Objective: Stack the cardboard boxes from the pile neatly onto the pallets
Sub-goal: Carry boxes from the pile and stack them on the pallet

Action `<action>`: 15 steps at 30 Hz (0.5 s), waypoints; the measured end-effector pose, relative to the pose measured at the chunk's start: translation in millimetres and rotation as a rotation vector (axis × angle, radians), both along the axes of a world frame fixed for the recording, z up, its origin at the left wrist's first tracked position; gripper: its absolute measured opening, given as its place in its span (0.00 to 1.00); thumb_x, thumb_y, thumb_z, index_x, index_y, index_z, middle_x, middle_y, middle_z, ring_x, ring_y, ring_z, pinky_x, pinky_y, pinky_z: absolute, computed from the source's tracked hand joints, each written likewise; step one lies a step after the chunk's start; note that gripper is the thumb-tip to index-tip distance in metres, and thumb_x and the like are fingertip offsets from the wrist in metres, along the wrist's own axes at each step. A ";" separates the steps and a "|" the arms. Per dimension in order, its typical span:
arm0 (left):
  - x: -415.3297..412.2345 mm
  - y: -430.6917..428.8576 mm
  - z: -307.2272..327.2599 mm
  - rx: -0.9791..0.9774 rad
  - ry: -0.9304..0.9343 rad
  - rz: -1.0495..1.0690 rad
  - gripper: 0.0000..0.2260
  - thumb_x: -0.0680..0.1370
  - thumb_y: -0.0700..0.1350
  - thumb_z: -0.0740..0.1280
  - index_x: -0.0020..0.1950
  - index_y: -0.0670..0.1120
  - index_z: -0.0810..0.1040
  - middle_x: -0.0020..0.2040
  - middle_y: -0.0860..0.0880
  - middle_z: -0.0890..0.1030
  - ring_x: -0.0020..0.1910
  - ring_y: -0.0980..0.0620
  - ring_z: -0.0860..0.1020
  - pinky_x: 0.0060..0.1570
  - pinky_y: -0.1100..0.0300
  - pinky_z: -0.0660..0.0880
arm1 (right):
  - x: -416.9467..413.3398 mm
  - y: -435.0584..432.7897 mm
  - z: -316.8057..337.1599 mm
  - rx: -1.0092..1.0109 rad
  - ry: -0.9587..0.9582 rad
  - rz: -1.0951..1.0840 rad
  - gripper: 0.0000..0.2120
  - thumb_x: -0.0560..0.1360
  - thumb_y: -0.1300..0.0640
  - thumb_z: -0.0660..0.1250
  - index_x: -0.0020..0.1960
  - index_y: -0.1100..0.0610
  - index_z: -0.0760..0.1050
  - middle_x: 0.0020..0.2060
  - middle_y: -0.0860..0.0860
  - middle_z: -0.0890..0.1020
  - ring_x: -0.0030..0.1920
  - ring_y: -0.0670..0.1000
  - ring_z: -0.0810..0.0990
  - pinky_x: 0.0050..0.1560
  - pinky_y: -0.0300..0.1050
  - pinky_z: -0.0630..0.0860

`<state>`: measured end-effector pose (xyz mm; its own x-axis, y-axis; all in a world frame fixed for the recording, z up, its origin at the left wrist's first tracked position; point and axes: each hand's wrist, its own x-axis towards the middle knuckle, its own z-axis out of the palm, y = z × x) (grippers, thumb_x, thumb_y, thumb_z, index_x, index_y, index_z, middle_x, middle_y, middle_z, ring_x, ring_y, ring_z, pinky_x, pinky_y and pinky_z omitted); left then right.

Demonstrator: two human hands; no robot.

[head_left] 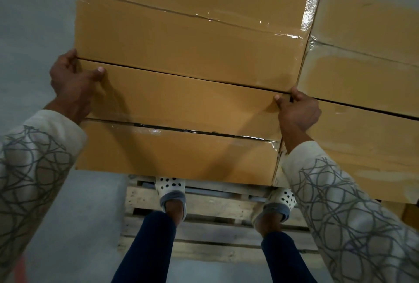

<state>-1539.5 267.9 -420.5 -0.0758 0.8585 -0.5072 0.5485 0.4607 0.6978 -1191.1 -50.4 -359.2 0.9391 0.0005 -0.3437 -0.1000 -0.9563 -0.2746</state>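
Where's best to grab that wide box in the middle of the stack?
At its two short ends, from both sides, as the left hand and right hand grip the middle box: it is long, shallow, and boxed in above and below.

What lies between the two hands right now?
Only the plain front face of the cardboard box: the left hand grips its upper left corner, the right hand its upper right. The head view shows nothing else there.
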 end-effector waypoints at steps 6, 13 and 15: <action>15.5 -23.9 16.3 0.162 0.312 -0.292 0.32 0.73 0.51 0.72 0.76 0.46 0.69 0.73 0.46 0.74 0.72 0.46 0.72 0.72 0.55 0.67 | -8.0 -15.6 3.6 0.058 -0.007 0.042 0.28 0.71 0.51 0.80 0.68 0.55 0.79 0.66 0.57 0.69 0.56 0.51 0.76 0.62 0.40 0.69; 59.0 -156.8 41.2 0.259 0.260 -0.646 0.37 0.76 0.46 0.69 0.81 0.35 0.59 0.81 0.35 0.59 0.81 0.35 0.55 0.80 0.43 0.51 | -51.4 -78.4 19.7 0.166 0.043 0.008 0.25 0.74 0.54 0.78 0.68 0.54 0.77 0.63 0.57 0.70 0.52 0.56 0.80 0.53 0.42 0.73; 76.3 -209.2 57.0 0.230 0.187 -0.732 0.35 0.77 0.42 0.71 0.80 0.36 0.61 0.81 0.36 0.60 0.81 0.35 0.56 0.78 0.38 0.55 | -62.0 -98.9 29.0 0.162 0.069 -0.036 0.23 0.74 0.55 0.77 0.67 0.53 0.77 0.64 0.57 0.70 0.52 0.56 0.80 0.51 0.39 0.71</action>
